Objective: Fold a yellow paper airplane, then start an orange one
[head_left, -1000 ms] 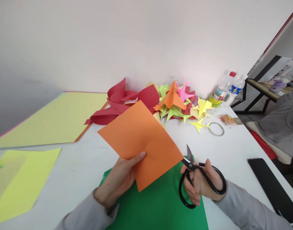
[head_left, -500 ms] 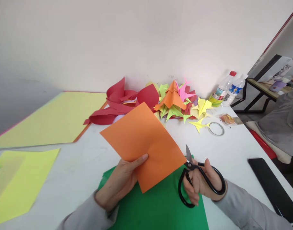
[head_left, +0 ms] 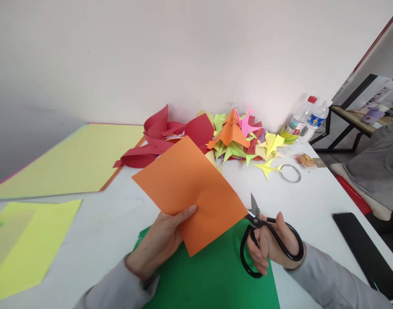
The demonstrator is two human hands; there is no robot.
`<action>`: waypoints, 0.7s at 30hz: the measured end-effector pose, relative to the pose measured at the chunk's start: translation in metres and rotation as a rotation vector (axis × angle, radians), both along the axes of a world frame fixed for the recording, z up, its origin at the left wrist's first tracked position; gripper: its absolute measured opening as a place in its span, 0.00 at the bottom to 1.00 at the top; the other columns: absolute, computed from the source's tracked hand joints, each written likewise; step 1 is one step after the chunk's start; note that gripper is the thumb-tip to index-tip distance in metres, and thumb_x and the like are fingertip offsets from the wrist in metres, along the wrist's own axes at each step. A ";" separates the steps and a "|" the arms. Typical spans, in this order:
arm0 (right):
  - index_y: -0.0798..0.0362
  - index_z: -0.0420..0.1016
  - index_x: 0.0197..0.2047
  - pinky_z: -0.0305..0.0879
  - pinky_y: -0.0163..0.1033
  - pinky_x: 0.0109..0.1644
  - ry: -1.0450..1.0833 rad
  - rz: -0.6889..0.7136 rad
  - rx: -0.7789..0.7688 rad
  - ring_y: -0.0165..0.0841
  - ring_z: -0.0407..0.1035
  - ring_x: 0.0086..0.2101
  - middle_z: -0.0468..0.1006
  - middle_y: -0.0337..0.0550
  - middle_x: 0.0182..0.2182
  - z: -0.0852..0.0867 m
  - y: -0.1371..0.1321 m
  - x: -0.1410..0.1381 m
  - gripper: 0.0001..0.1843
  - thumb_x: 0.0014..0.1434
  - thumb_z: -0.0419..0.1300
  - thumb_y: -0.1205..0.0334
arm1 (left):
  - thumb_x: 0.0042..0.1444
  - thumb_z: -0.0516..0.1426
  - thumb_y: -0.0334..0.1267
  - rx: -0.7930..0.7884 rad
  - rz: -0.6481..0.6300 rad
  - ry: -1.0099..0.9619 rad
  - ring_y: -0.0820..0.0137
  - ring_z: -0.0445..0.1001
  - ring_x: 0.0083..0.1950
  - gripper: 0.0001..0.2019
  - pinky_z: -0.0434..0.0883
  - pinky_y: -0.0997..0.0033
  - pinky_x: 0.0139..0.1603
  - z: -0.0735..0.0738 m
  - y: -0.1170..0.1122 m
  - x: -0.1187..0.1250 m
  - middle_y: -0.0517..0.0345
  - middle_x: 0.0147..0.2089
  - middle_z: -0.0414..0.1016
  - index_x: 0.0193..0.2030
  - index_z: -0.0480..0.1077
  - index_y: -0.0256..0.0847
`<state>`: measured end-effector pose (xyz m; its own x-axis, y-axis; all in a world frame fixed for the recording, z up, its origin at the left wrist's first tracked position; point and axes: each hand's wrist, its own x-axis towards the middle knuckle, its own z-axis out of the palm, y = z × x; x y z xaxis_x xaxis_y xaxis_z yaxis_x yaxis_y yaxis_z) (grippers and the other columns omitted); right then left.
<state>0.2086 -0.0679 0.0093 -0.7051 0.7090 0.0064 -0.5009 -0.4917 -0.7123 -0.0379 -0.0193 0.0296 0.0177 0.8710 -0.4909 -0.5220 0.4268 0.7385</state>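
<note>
One orange sheet point(head_left: 190, 184) tilted above the green paper point(head_left: 212, 279), its lower-left edge pinched in the grip of your left hand point(head_left: 166, 236), thumb on top. Your right hand point(head_left: 270, 246) gripped the black-handled scissors point(head_left: 257, 222), blades parted at the sheet's right corner; contact was unclear. Over the last second that corner had only wavered slightly, so the sheet appeared uncut. Beyond, red paper curls point(head_left: 158, 124) and folded shapes point(head_left: 231, 133) lay on the white table point(head_left: 96, 240).
</note>
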 end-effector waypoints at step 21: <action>0.59 0.72 0.29 0.57 0.34 0.21 -0.037 0.008 0.015 0.26 0.61 0.17 0.68 0.39 0.20 -0.003 -0.003 -0.003 0.42 0.58 0.42 0.25 | 0.47 0.67 0.26 -0.034 -0.059 -0.071 0.54 0.76 0.56 0.33 0.79 0.61 0.53 -0.001 -0.006 0.004 0.49 0.59 0.75 0.61 0.68 0.44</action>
